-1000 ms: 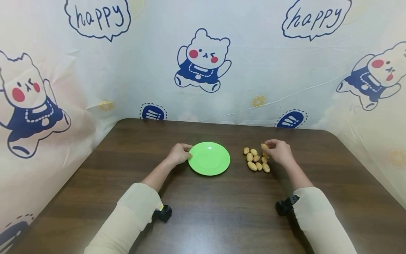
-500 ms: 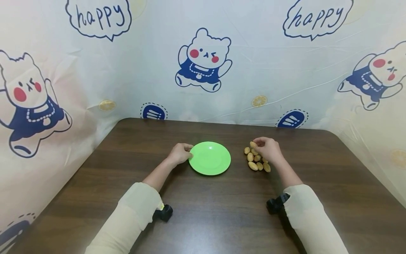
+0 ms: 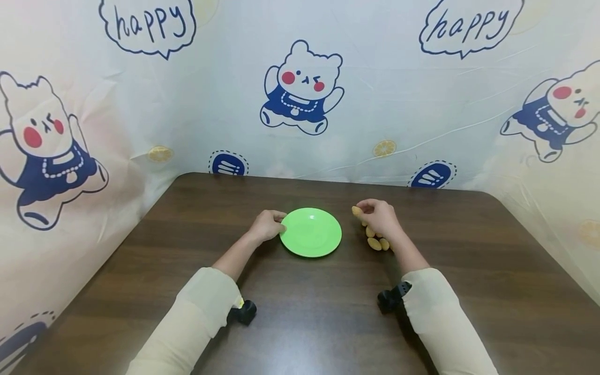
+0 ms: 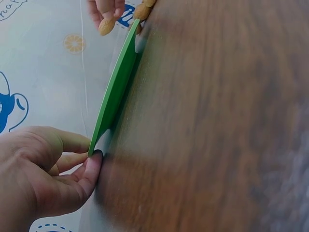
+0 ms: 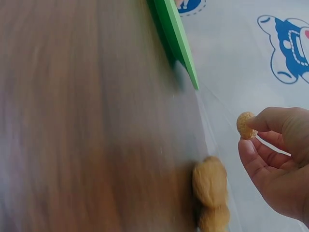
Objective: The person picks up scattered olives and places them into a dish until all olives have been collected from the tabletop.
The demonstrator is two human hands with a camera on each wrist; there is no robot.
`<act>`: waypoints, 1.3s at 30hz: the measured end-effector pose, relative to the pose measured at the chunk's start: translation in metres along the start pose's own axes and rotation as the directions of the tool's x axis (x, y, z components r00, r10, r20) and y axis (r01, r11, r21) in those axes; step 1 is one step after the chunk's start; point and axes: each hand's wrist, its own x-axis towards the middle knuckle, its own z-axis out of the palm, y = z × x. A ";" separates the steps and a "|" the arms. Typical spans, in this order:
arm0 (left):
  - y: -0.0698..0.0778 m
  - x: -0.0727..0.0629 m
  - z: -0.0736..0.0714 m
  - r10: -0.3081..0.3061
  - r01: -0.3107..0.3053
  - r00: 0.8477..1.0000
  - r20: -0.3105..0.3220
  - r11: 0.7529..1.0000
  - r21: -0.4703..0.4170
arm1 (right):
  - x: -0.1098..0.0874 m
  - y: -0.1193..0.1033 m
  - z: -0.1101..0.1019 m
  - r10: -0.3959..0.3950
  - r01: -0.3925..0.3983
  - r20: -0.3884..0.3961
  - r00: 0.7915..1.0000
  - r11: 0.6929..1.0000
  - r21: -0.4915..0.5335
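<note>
A light green plate sits near the middle of the brown table. My left hand pinches its left rim; the left wrist view shows thumb and fingers on either side of the plate's edge. To the right of the plate, my right hand holds one tan peanut in its shell between thumb and fingertips. This peanut is raised above the others in the right wrist view. Several more peanuts lie below the right hand, which partly hides them.
The wooden table reaches back to a printed cloth with cartoon bears. Black wrist cameras are strapped under both pale sleeves.
My right hand has moved left with the peanut, from the right side of the pile to its left edge, closer to the plate. My left hand keeps its place on the rim.
</note>
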 end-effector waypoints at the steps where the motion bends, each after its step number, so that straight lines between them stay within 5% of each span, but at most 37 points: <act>1: 0.000 0.000 0.000 -0.002 0.002 1.000 -0.002 1.000 0.001 | 0.001 -0.001 0.003 -0.004 0.004 0.004 1.000 1.000 0.004; 24: 0.001 0.002 0.001 -0.024 0.023 1.000 -0.012 0.999 -0.025 | 0.017 -0.048 0.062 -0.098 0.091 0.082 0.992 0.992 0.083; 39: 0.002 0.002 0.000 -0.039 0.038 0.999 -0.025 0.999 -0.021 | 0.025 -0.061 0.091 -0.117 0.103 0.204 0.972 0.992 0.077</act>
